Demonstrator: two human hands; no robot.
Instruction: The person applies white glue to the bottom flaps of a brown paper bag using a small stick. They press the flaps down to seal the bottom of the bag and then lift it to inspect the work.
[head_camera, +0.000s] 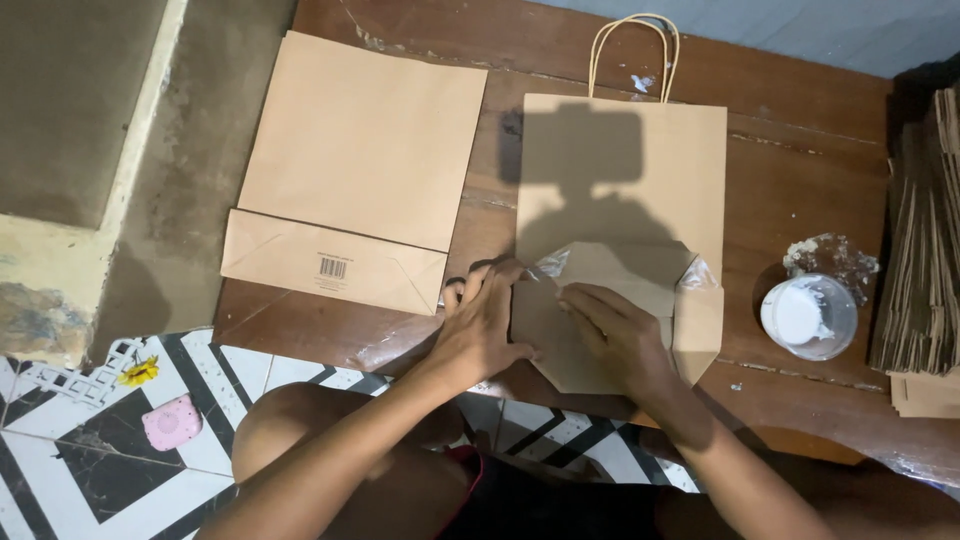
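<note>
1. While I watch from the head view, a flat brown paper bag (620, 170) with twisted cord handles (634, 55) lies on the worn wooden table (800, 130), its folded bottom nearest me.
2. My left hand (485, 325) presses flat on the bottom flaps, fingers spread, gripping nothing.
3. My right hand (620, 335) lies flat too, fingers together, smoothing the glued fold.
4. A second finished bag (360, 150) lies just left; a white tub of glue (808, 316) sits to the right.
</note>
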